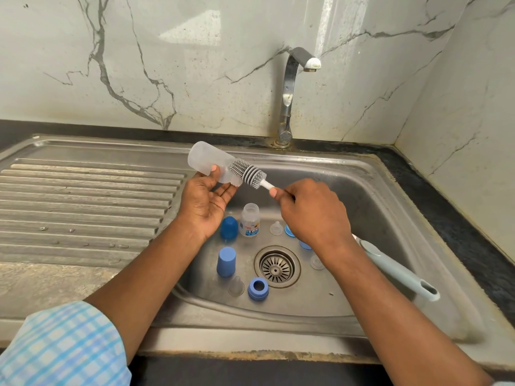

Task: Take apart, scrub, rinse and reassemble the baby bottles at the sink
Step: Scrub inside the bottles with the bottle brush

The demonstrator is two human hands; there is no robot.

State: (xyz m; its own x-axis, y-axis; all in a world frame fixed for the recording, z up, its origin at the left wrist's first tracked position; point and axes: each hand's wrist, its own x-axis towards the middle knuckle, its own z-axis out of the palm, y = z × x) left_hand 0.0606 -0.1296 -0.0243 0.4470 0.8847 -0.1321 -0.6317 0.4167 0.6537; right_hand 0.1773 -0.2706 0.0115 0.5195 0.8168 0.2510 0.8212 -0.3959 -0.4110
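Nearest, on the steel sink basin (348, 296) floor by the front edge, a blue plastic screw ring (258, 288) stands beside the round drain strainer (277, 266). Farther back, above the basin's left rim, the left hand (207, 200) grips a tilted clear plastic baby bottle (213, 166). The right hand (312, 211) pinches the white handle of a grey silicone bottle brush (248, 172), whose bristles partly enter the bottle's mouth.

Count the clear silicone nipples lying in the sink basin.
3: one nipple behind the drain by the right hand, one right of the drain, one in front beside the blue ring. The hand may hide more.
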